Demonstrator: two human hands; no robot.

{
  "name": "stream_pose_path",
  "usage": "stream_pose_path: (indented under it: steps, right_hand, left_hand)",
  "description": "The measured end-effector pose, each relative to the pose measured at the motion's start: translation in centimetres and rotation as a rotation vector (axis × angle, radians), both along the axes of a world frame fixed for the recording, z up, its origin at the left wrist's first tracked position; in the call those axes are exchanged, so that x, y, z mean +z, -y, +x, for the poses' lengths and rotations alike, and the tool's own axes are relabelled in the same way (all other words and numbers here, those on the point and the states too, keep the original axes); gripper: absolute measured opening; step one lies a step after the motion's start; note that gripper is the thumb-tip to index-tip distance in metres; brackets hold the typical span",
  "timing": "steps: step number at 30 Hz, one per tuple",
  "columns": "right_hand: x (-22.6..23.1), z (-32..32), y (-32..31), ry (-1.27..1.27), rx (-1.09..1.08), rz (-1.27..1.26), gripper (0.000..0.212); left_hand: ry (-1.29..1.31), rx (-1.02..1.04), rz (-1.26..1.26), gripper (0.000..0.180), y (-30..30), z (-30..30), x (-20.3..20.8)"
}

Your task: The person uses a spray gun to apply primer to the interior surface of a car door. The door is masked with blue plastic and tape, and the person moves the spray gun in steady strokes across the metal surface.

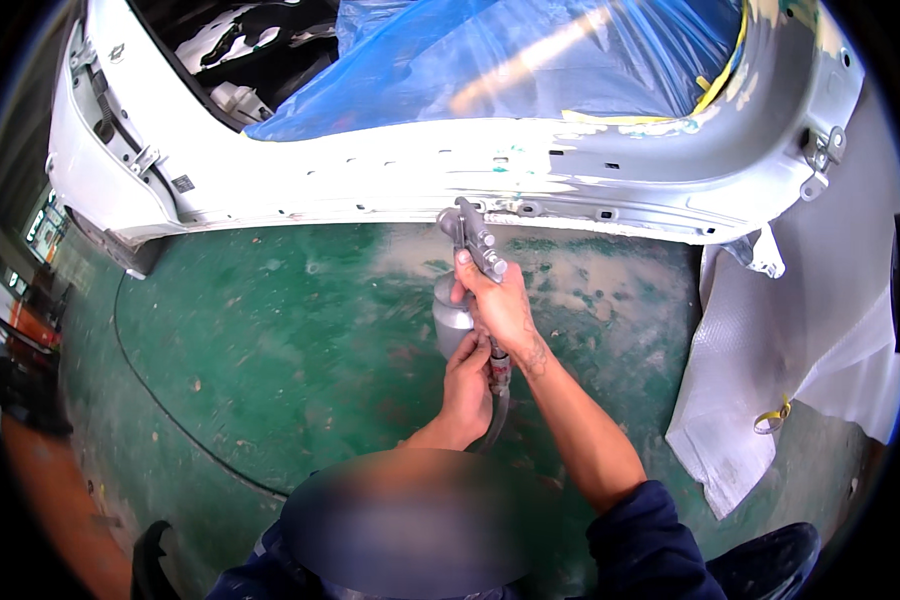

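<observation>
My right hand (497, 304) is wrapped round the grip of a metal spray gun (478, 238), its nozzle end toward the white car body (390, 175). Below the gun's head hangs a silver paint cup (453, 312). My left hand (467, 385) is closed at the bottom of the grip, its fingertips pinched beside the hose fitting (500, 372); exactly which part they pinch is partly hidden. From that fitting an air hose (494, 425) curves down behind my left wrist. The gun's head appears close to the lower sill edge, but I cannot tell the gap.
Blue plastic film (530, 70) with yellow masking tape (715, 90) covers the door opening. White sheeting (735, 400) drapes at the right, with a loose tape piece (772, 416) on it. A dark hose (185, 420) crosses the green, dusty floor (300, 340) at the left.
</observation>
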State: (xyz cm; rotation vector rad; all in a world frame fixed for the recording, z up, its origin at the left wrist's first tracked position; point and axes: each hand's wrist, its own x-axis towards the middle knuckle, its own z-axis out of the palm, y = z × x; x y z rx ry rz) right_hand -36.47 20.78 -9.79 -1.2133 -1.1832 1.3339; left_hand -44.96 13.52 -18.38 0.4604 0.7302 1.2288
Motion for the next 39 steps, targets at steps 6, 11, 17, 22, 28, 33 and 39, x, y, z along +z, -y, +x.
stream_pose_path:
  steps: [6, 11, 17, 22, 28, 33, 39]
  right_hand:
    - [-1.2, -2.2, -1.4, -0.028, 0.043, 0.029, 0.043]
    - [-2.8, -1.0, -0.1, -0.136, -0.048, 0.008, 0.043]
    - [-3.1, 2.5, 2.9, -0.363, -0.3, -0.053, 0.036]
    - [-3.0, 3.8, 3.4, -0.435, -0.301, -0.026, 0.036]
    - [-2.7, 4.2, 3.2, -0.402, -0.247, -0.061, 0.034]
    - [-2.3, 2.7, 1.7, -0.3, -0.162, -0.08, 0.029]
    - [-3.3, 0.7, 1.0, -0.237, -0.199, -0.069, 0.032]
  left_hand:
    - [0.037, 0.071, -0.041, 0.019, -1.0, -1.3, -0.4]
    - [-0.062, 0.004, -0.055, 0.021, -0.1, -0.8, -1.0]
    - [-0.163, -0.175, -0.011, 0.02, 0.8, 1.0, -0.9]
    - [-0.22, -0.201, 0.025, 0.021, 1.2, 2.1, -0.9]
    - [-0.188, -0.144, 0.031, 0.021, 1.8, 3.0, -0.7]
    - [-0.164, -0.085, 0.024, 0.022, 0.9, 2.0, -0.6]
    - [-0.12, -0.043, 0.02, 0.024, 1.0, 0.5, -0.8]
